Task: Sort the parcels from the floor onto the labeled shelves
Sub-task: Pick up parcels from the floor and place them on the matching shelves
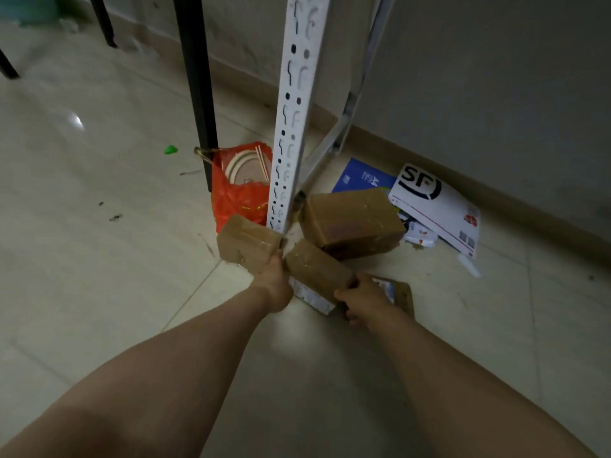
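**Parcels at the foot of the rack, both hands down there**

Parcels are all on the tiled floor (99,292), clustered round the white slotted upright (291,127). Left hand (272,284) is closed on the near edge of the small box on the left (248,244), which sits right against the upright. Right hand (365,297) is wrapped round the end of the middle box (315,269), label side showing underneath. There's a flat parcel (401,294) partly hidden under that hand too; can't tell if it's being pinched along with the box. Bigger taped box (352,219) and the white SF envelope (436,206) are behind, untouched.

What I'd worry about: one-handed edge grips on two boxes at once, so either could swing and slip on the lift. Left box could also catch the upright or snag the red plastic bag (238,193) just behind it. No shelf labels visible from here, so mis-sorting is possible.
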